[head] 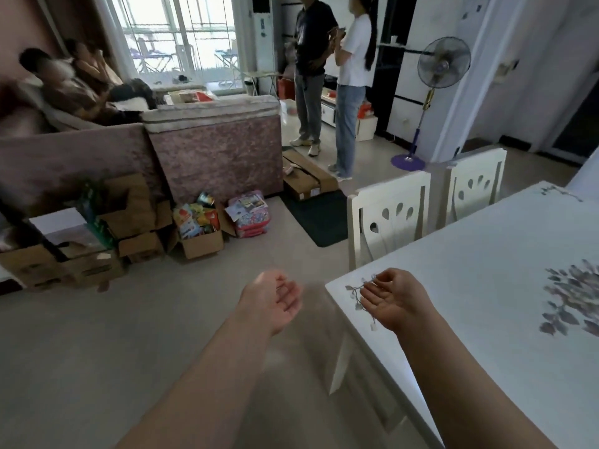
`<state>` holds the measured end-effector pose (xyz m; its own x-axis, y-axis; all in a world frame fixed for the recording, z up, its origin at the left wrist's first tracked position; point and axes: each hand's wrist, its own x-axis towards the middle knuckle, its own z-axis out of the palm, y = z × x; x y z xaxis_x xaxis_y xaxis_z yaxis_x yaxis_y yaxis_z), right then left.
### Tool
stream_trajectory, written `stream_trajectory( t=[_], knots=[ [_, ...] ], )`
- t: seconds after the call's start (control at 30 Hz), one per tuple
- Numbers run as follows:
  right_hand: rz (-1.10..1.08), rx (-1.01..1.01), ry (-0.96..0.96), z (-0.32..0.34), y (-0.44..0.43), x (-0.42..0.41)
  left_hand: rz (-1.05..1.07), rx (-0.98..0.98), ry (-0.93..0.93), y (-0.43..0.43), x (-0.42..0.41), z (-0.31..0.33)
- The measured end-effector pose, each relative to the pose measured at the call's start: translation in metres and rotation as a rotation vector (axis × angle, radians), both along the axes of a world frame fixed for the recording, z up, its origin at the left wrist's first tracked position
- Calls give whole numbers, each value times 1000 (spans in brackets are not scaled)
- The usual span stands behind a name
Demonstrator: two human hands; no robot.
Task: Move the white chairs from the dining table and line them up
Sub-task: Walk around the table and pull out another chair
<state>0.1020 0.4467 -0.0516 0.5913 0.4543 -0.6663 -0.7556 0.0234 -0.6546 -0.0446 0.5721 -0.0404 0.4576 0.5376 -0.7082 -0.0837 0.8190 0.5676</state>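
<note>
Chairs (387, 215) stand side by side against the counter (486, 286), at one o'clock from both hands. Left hand (272, 299) and right hand (393, 299) lie palm-up, fingers (380, 280) loosely curled, holding nothing, the right above the counter's corner.

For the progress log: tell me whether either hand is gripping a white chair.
No: the left hand and right hand are open and empty, apart from the nearest white chair.

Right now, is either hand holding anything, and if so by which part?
Nothing is held. Both the left hand and the right hand are palm up with loosely curled fingers, empty, and neither touches the white chairs.
</note>
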Motion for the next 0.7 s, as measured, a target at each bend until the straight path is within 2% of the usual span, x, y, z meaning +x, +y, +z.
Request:
stream_trajectory(
  t=[0.33, 0.7],
  knots=[
    [-176, -37, 41, -9, 71, 49, -169, -24, 7, 98, 81, -9],
    [-311, 4, 54, -13, 160, 193, -312, 75, 36, 197, 252, -1]
  ],
)
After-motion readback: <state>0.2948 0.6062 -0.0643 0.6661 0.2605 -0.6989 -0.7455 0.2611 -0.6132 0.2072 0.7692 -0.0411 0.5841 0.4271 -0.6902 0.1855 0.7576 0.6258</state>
